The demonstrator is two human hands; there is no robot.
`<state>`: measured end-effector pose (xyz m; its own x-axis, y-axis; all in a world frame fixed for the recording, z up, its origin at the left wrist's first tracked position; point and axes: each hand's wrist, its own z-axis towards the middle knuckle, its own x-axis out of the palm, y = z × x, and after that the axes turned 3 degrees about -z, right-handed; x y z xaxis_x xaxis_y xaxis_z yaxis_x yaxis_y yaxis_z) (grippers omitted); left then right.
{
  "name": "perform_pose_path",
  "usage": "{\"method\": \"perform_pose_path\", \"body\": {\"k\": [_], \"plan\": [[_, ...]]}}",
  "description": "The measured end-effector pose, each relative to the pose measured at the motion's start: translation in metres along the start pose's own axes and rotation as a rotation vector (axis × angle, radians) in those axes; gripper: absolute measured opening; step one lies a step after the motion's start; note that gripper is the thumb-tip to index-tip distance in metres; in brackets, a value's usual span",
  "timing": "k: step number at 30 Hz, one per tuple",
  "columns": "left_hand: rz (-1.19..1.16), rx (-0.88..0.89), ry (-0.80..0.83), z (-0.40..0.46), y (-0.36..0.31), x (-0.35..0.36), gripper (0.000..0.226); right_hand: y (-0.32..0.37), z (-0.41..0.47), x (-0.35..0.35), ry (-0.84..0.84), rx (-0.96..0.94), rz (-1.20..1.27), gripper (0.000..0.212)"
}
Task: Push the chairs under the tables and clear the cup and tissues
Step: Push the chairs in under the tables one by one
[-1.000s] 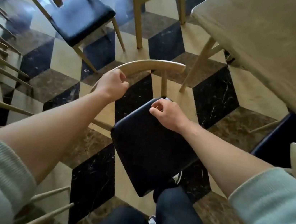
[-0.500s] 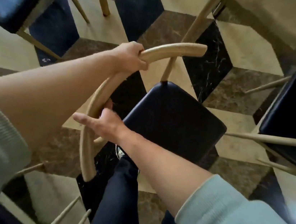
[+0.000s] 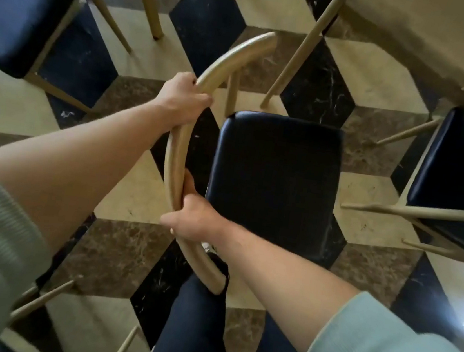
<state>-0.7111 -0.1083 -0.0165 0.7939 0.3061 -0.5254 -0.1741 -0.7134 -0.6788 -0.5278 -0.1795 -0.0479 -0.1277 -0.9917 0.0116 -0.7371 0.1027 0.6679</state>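
A chair with a dark padded seat [image 3: 276,178] and a curved light-wood backrest [image 3: 176,150] stands in the middle of the view, seen from above. My left hand [image 3: 181,99] grips the upper part of the backrest. My right hand [image 3: 192,219] grips its lower part. The seat points right, toward a beige table [image 3: 436,46] at the top right. No cup or tissues are in view.
A second dark-seated chair [image 3: 460,182] stands at the right, partly under the table. A third chair [image 3: 23,3] sits at the top left. Table legs [image 3: 300,52] rise beyond the held chair. My legs in dark trousers [image 3: 195,330] are below, on a checkered marble floor.
My right hand went from the seat's edge to the lower backrest and closed on it. The chair has turned so its seat faces right, toward the table.
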Motion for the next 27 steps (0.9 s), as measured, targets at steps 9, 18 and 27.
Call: {"method": "perform_pose_path", "body": {"k": [9,18,27], "plan": [[-0.214,-0.283,0.026,-0.006,-0.037,0.043,0.031,-0.059,-0.076,-0.120,-0.165,0.022,-0.294,0.092],[-0.413,-0.444,0.223,0.004,-0.133,0.146,0.051,-0.106,-0.163,-0.275,-0.509,0.145,-0.730,0.035],[-0.599,-0.553,0.094,0.022,-0.218,0.245,0.047,-0.139,-0.192,-0.412,-0.799,0.283,-0.911,0.014]]}}
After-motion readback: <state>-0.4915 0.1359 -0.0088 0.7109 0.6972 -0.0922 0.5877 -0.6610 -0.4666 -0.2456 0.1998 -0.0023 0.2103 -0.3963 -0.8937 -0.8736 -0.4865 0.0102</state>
